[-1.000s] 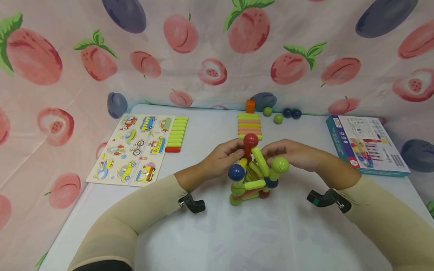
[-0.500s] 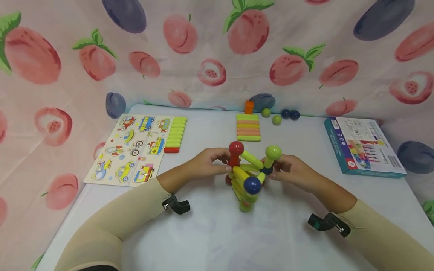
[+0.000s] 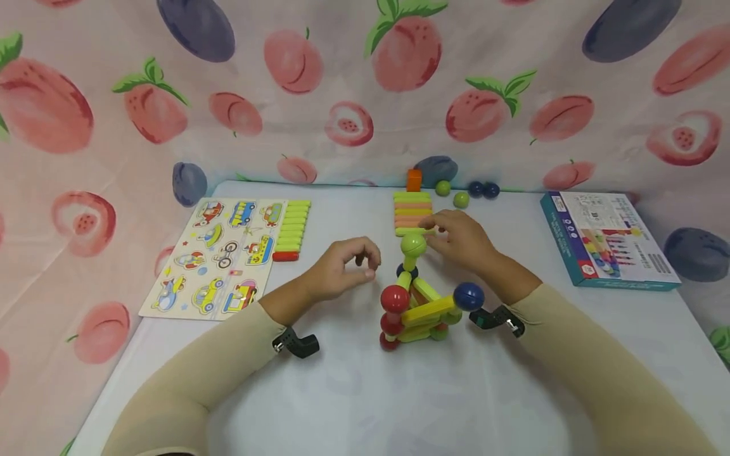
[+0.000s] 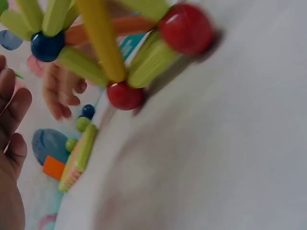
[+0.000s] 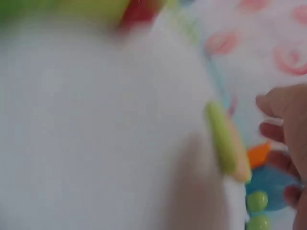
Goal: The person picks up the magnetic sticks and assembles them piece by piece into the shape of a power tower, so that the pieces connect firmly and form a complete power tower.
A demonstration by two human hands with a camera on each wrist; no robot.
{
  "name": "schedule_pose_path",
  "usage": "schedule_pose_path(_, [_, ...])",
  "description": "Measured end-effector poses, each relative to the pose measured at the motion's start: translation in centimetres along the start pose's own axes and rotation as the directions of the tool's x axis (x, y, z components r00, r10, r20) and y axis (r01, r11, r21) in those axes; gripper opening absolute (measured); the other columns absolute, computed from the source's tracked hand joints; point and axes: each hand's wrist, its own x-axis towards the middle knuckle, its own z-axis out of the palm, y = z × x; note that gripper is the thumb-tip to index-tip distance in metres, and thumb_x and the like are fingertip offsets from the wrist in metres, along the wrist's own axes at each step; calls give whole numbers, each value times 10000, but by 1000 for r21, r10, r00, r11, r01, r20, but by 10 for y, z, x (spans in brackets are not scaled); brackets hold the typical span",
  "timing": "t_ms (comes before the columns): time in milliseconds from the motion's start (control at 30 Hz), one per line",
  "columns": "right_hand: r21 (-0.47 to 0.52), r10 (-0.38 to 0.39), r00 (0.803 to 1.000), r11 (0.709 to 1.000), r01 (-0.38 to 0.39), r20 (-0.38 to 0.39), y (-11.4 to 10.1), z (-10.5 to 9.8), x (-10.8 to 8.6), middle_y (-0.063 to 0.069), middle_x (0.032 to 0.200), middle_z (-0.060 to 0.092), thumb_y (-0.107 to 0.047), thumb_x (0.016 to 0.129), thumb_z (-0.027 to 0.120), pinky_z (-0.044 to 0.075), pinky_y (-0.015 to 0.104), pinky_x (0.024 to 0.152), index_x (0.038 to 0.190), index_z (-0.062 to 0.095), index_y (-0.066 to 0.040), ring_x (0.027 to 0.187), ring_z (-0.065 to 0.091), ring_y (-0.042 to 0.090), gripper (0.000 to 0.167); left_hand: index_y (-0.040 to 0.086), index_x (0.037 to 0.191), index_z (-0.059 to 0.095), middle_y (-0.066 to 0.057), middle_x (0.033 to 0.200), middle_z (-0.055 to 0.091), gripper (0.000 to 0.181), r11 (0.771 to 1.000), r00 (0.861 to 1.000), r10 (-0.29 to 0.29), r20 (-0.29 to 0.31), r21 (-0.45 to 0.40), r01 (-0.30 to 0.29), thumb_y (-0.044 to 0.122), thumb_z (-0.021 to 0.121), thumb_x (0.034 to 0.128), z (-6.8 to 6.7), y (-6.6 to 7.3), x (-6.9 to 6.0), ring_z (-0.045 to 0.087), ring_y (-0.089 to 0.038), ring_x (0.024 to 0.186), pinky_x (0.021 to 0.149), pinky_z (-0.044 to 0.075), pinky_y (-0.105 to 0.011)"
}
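A structure of yellow, green and orange sticks joined by coloured balls (image 3: pixel 428 311) stands on the white table, with a red ball (image 3: pixel 395 299), a blue ball (image 3: pixel 469 296) and a light green ball (image 3: pixel 413 245) topping its posts. Left of it my left hand (image 3: pixel 341 271) hovers with loosely bent fingers, holding nothing and apart from the structure. Behind the structure, my right hand (image 3: pixel 463 238) reaches over the near end of a row of green, orange and yellow sticks (image 3: pixel 413 213). In the right wrist view the right fingers (image 5: pixel 278 132) are relaxed, and nothing shows between them.
At the left lies a picture puzzle board (image 3: pixel 213 256), with light green sticks (image 3: pixel 293 225) and a red stick (image 3: pixel 285 256) beside it. An orange block (image 3: pixel 414 180), green balls (image 3: pixel 443 188) and dark blue balls (image 3: pixel 483 189) line the back edge. A box (image 3: pixel 613 240) lies right.
The structure has turned round, bringing its red post to the near left and its blue ball to the right. Both hands have let go, and the right hand has moved back toward the stick row.
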Motion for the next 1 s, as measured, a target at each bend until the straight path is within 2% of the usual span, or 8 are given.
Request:
schedule_pose_path(67, [-277, -20, 999, 961, 9, -37, 5, 5, 9, 58, 1352, 703, -230, 1033, 697, 480, 542, 1058, 1355, 718, -156, 1228, 605, 315, 331, -13, 1273, 628, -164, 1203, 677, 299, 999, 999, -35, -1, -37, 35, 109, 543, 1014, -1, -2, 8, 612, -237, 1135, 943, 493, -535])
schedule_pose_path(167, [-460, -59, 998, 886, 51, -1, 10, 13, 18, 81, 1373, 700, -283, 1040, 695, 469, 564, 1059, 1371, 722, -147, 1224, 607, 342, 359, -63, 1460, 527, -219, 1416, 606, 415, 987, 995, -71, 65, -137, 79, 54, 472, 1066, 4, -4, 18, 547, -292, 1331, 1082, 457, -562])
schedule_pose_path(433, [-480, 139, 983, 875, -64, 122, 4, -4, 6, 47, 966, 718, -235, 951, 768, 531, 492, 838, 1107, 778, -94, 877, 640, 263, 212, -129, 1343, 568, -281, 1388, 636, 292, 948, 978, -136, 156, -268, 174, -20, 433, 1109, 24, -3, 29, 580, -291, 1336, 1167, 451, -424])
schedule_pose_path(600, [-40, 166, 941, 986, -161, 294, -9, -37, -22, 45, 937, 681, -235, 966, 745, 519, 386, 801, 1092, 701, -84, 904, 588, 283, 202, -117, 1312, 581, -303, 1365, 640, 265, 955, 979, -139, 149, -243, 172, -36, 436, 1106, 25, -4, 28, 595, -275, 1296, 1159, 456, -425])
schedule_pose_path(667, [277, 69, 946, 947, -162, 318, -13, -47, -34, 88, 983, 694, -180, 1007, 691, 539, 366, 828, 1147, 679, -42, 947, 598, 327, 197, -115, 1325, 573, -313, 1364, 633, 271, 954, 979, -137, 153, -246, 172, -33, 434, 1107, 24, -5, 28, 596, -278, 1298, 1166, 450, -428])
schedule_pose_path(767, [568, -106, 935, 815, -114, 340, -19, -55, -51, 133, 1067, 707, -89, 1047, 626, 568, 369, 923, 1213, 651, 5, 1017, 631, 349, 193, -104, 1318, 575, -310, 1357, 635, 262, 956, 978, -137, 158, -238, 173, -19, 442, 1109, 23, -4, 28, 598, -274, 1292, 1159, 458, -420])
schedule_pose_path(833, [637, -191, 920, 767, -78, 342, -21, -54, -58, 119, 1091, 707, -54, 1057, 604, 576, 361, 936, 1230, 658, -4, 1018, 646, 301, 188, -94, 1320, 575, -309, 1355, 631, 262, 956, 978, -136, 160, -237, 172, -7, 441, 1113, 23, -4, 29, 599, -275, 1290, 1159, 458, -417])
schedule_pose_path(1000, [665, -241, 916, 746, -37, 322, -27, -51, -63, 142, 1133, 709, -15, 1053, 598, 586, 345, 945, 1233, 666, 24, 1021, 658, 259, 196, -83, 1308, 585, -269, 1357, 643, 254, 960, 977, -142, 161, -220, 175, 7, 444, 1116, 24, -5, 30, 604, -261, 1299, 1158, 460, -414])
